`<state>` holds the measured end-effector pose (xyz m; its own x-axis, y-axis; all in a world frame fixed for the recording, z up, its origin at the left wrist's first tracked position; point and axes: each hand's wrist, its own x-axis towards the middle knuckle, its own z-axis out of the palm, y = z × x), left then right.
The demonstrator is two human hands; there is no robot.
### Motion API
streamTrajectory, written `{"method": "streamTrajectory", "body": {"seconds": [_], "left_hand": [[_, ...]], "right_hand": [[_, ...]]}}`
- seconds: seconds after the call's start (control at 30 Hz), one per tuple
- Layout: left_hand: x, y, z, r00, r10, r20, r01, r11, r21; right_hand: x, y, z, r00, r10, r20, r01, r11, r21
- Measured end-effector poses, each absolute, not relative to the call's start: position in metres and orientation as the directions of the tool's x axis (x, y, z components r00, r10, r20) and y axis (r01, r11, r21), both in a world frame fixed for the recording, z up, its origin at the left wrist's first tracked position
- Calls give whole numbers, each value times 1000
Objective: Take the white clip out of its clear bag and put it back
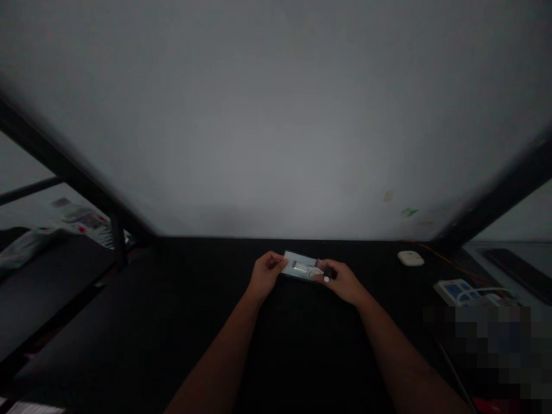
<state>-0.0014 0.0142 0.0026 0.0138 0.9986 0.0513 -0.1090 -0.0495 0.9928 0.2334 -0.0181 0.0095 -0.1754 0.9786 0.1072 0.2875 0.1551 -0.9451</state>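
Observation:
A flat pale-blue rectangular thing (pixel 291 258) with a dark edge is held just above the black tabletop; its kind is not clear in the dim light. On its face lies a small white piece (pixel 301 267) with a looped white cord-like part (pixel 317 271) at its right end. My left hand (pixel 266 275) pinches the left end between thumb and fingers. At the right end, my right hand (pixel 341 280) is closed on the same flat thing. A small white spot (pixel 326 279) shows by my right thumb, too small to name.
A white earbud case (pixel 410 258) lies at the back right, near a white and blue power strip (pixel 459 291) with a white cable. The pale wall (pixel 276 144) rises behind the black table (pixel 194 322). Dark frame bars (pixel 73 167) slant at both sides.

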Motion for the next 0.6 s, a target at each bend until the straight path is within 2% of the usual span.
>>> {"method": "streamTrajectory", "body": {"seconds": [0.07,0.17,0.27,0.33,0.43,0.6], "left_hand": [[-6,17,2,-84,995,55,-113,-64,991],[-14,21,-1,-255,966,38,-119,-70,990],[-19,24,-4,-359,933,25,-91,-62,994],[-18,23,-5,-358,933,46,-15,-55,998],[-12,20,-5,-291,950,117,163,-72,984],[-3,13,-1,-149,966,212,450,-125,884]], "right_hand": [[236,-15,7,-130,988,81,162,102,-981],[240,-10,3,31,999,18,-89,21,-996],[243,-8,4,186,980,-68,-347,1,-938],[244,-8,8,217,970,-106,-447,3,-895],[243,-9,12,191,976,-108,-457,-8,-889],[240,-11,10,118,992,-33,-280,1,-960]]}}
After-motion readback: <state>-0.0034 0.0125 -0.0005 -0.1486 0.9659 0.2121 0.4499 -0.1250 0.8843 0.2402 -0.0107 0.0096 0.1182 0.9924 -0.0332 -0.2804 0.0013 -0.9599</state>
